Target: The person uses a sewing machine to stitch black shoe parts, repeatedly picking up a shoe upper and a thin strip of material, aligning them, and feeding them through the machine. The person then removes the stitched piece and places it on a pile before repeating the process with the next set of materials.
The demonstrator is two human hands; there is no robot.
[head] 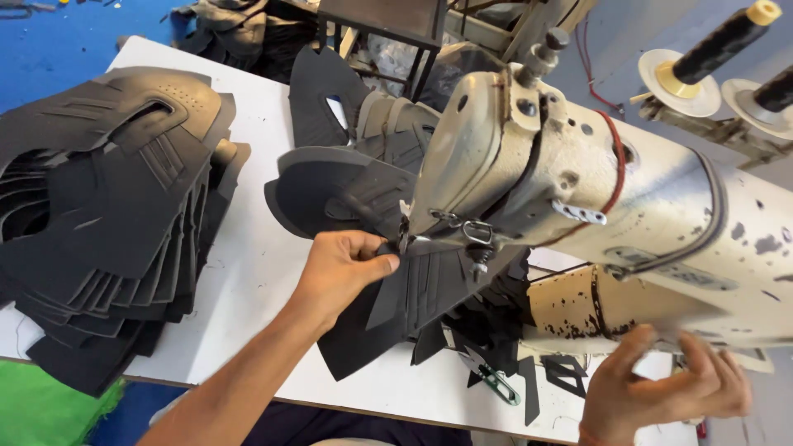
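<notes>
Pinching a black shoe-upper piece (413, 289) between thumb and fingers, the left hand (343, 268) holds it just under the needle area of the worn cream sewing machine (578, 198), near the middle of the white table (256, 272). The grip is closed on the piece's edge. At the near right, the right hand (661, 388) sits below the machine's arm with fingers spread and loosely curled, clamped on nothing visible. A tall stack of black cut pieces (107, 206) lies at the left of the table, well apart from the hands. Small thread snips (496, 384) lie near the table's near edge. Black thread spools (727, 37) stand at the far right.
</notes>
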